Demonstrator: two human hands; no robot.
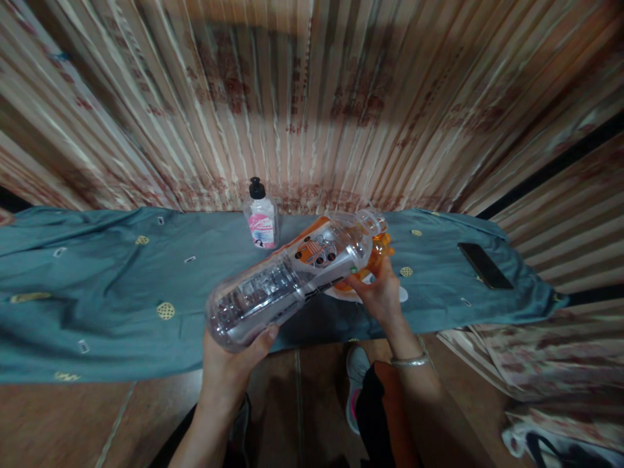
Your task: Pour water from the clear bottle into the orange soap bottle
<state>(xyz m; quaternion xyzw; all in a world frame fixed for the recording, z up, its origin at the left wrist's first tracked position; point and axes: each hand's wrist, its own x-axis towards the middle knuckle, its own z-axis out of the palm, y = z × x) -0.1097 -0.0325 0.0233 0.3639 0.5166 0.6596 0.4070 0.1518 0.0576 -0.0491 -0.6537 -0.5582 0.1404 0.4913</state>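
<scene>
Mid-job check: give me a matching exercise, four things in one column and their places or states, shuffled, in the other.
1. large clear bottle
2. pump bottle
3. phone
4. bracelet

A. lying near the right end of the cloth
B. around the right wrist
C. tilted, its base in the left hand
D. upright near the curtain

Pairs: 1-C, 2-D, 3-A, 4-B

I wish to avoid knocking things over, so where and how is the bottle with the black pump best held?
The pump bottle is probably best gripped around its body, below the black pump, from the person's left: it stands upright, its body is wider than its neck, and the large clear bottle slants near its right side.
</scene>
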